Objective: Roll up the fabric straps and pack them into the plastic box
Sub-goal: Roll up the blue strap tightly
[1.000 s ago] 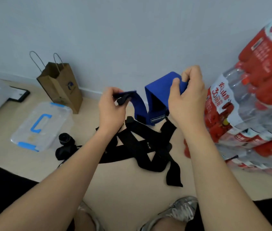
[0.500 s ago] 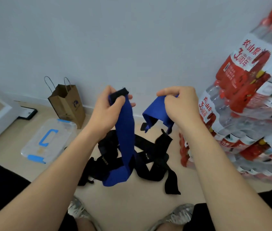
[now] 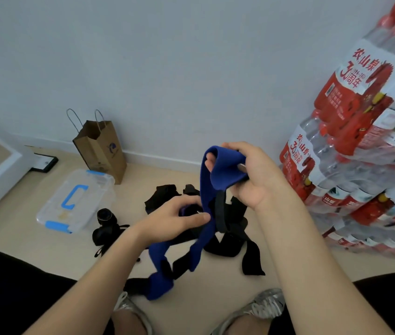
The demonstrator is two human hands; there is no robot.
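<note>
A blue fabric strap (image 3: 206,209) hangs between my hands over the floor. My right hand (image 3: 247,175) grips its upper end, which is folded over my fingers. Lower down, my left hand (image 3: 179,218) pinches the strap's hanging part between thumb and fingers. The strap's loose tail drops to the floor near my shoes. Under my hands lies a tangled pile of black straps (image 3: 230,238). The clear plastic box (image 3: 75,201) with blue handle and clips stands shut on the floor at the left, apart from both hands.
A brown paper bag (image 3: 99,151) stands by the wall behind the box. Two rolled black straps (image 3: 104,226) lie beside the box. Stacked packs of bottled water (image 3: 361,165) fill the right side. My shoes (image 3: 261,308) are at the bottom.
My left hand has dropped from the strap's raised end to a lower point on it. My right hand now holds the strap's top folded over its fingers. The view has tilted up slightly.
</note>
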